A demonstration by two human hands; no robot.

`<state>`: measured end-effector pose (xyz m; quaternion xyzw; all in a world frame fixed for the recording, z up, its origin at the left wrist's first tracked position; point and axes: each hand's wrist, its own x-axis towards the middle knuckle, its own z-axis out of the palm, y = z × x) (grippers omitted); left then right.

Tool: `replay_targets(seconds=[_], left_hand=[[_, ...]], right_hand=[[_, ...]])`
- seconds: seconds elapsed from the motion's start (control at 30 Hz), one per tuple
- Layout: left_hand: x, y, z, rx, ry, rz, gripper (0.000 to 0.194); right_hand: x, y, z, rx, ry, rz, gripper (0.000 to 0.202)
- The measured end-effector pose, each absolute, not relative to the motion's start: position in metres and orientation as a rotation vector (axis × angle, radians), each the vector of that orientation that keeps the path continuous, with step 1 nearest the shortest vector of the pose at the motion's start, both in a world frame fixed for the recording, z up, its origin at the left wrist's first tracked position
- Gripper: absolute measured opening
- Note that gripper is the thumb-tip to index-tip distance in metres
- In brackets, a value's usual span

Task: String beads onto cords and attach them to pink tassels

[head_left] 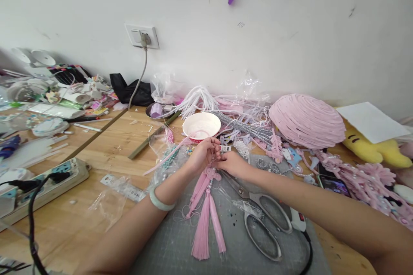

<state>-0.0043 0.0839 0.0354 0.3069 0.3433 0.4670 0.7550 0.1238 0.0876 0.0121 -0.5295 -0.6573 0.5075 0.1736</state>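
cluttered desk: both hands (202,154) (232,164) pinch pink tassel (206,219), seemingly; scissors (261,219) beside.

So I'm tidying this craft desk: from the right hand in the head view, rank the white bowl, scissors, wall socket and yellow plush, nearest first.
From the right hand:
1. White bowl, just behind it, to the left.
2. Scissors, in front, on the grey mat.
3. Yellow plush, far right.
4. Wall socket, up on the wall, left.
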Motion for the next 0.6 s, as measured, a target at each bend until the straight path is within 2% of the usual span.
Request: replay_targets(seconds=[0.3,0.6], left_hand=[[-0.005,0.078,0.029,0.763,0.731,1.035,0.032],[-0.008,0.079,0.032,0.92,0.698,1.122,0.027]], right_hand=[[0.124,0.083,0.012,-1.447,-1.774,1.494,0.011],[0.13,0.09,0.03,-1.408,-1.845,1.426,0.011]])
